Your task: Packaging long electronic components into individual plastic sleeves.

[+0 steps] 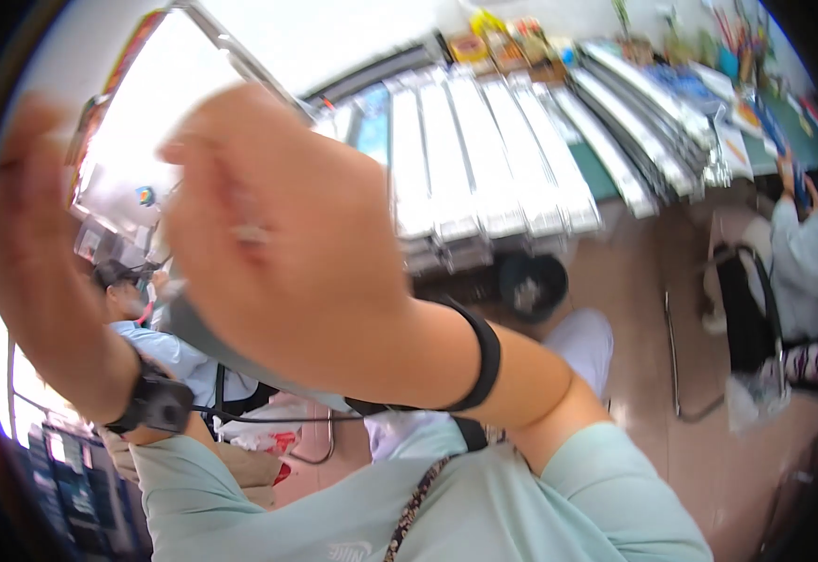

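Observation:
My right hand (287, 234) is raised large and close in the middle left, its fingers curled closed. A small pale spot shows in the fold of the fingers, too blurred to name. My left hand (29, 197) is up at the far left edge, smeared by motion, so its fingers cannot be read. A black band with a small box-like device (161, 403) sits on my left wrist, and a dark cable runs from it. Around my right forearm goes a plain black strap (486, 361). Both hands are above and in front of the table and apart from each other.
Long white and silver strips (498, 155) lie in rows on a green-topped table (601, 169). A black bin (533, 286) stands beneath its edge. One person (170, 347) sits at left, another (803, 253) at right beside a metal-framed chair (746, 309). Packages (503, 47) and plants line the back.

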`<state>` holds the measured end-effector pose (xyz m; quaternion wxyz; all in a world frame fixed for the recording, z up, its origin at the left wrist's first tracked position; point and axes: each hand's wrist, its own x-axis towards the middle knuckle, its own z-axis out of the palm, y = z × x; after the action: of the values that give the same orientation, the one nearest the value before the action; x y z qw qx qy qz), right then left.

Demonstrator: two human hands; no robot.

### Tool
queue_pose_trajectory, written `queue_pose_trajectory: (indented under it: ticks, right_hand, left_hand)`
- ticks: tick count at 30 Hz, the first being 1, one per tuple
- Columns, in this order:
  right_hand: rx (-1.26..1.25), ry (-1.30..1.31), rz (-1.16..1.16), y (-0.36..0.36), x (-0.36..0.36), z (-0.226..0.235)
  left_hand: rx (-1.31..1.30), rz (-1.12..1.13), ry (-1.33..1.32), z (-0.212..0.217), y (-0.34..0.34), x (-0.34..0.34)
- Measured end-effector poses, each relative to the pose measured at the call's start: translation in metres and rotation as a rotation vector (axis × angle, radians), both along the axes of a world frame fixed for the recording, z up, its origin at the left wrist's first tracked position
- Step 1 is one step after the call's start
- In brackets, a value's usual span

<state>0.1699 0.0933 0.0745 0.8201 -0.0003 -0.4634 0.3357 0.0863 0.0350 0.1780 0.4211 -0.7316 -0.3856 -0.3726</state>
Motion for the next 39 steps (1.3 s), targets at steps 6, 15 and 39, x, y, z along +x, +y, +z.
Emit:
queue_pose_trajectory:
  ticks: [6, 15, 39]
  right_hand:
    - [-0.1, -0.089, 0.236, -0.009, 0.031, -0.006]
    - [0.047, -0.104, 0.255, -0.021, 0.026, -0.012]
    - [0.005, -0.257, 0.304, -0.062, 0.009, -0.009]
  left_hand:
    - [-0.319, -0.119, 0.261, -0.006, -0.007, 0.024]
    - [-0.247, -0.064, 0.197, -0.008, -0.028, 0.014]
    - [-0.025, -0.114, 0.262, -0.017, -0.051, -0.012]
